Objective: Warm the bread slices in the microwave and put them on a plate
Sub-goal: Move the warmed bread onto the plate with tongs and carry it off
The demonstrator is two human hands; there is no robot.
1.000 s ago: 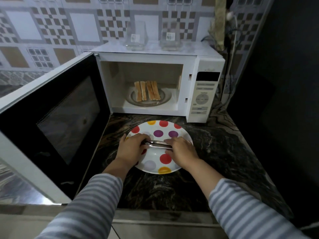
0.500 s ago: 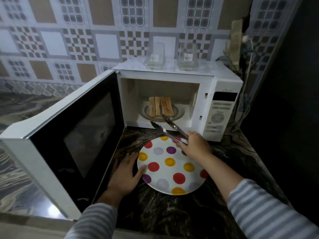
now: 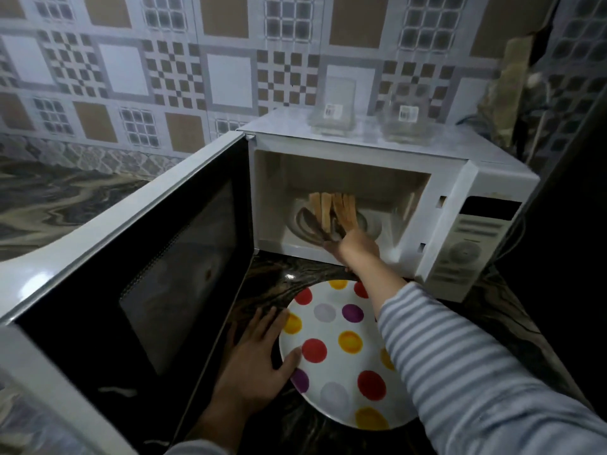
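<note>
Several bread slices stand on edge on the glass turntable inside the open white microwave. My right hand reaches into the cavity and grips metal tongs, whose jaws sit at the front ends of the slices. A white plate with coloured dots lies on the dark counter in front of the microwave. My left hand rests flat on the counter, fingers straight, thumb touching the plate's left rim.
The microwave door stands wide open to the left, close beside my left hand. Two clear glass containers sit on top of the microwave. A dark wall or appliance closes off the right side. Patterned tiles back the counter.
My right hand has carried the tongs from above the plate into the microwave, up to the bread. My left hand stays by the plate's left rim. The camera has moved closer.
</note>
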